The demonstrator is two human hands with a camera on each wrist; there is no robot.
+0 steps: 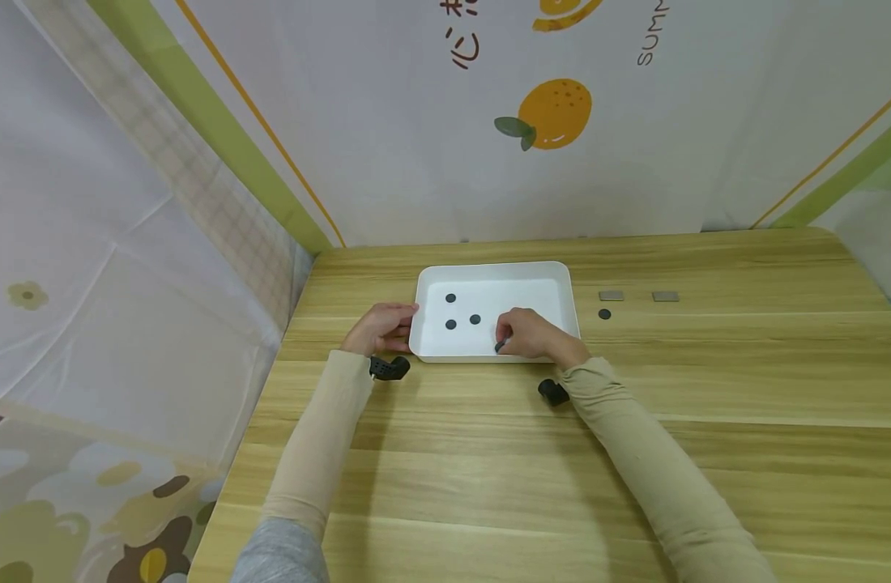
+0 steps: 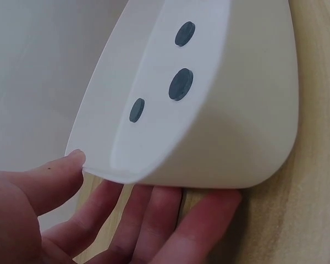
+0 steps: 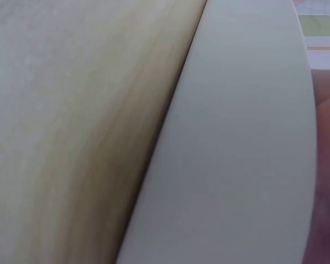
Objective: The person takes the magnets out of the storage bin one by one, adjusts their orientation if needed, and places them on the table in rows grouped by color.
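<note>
While the right hand (image 1: 527, 333) pinches a dark round disc (image 1: 500, 346), the relaxed left hand (image 1: 380, 327) touches a white rectangular tray (image 1: 522, 291). Three similar discs (image 1: 475, 319) lie inside.

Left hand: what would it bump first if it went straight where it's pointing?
The tray! The left hand already seems to touch its end wall, so it would likely push that straight away.

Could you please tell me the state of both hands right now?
Left hand: holding the white tray at its end.
Right hand: pinching a dark round disc.
</note>
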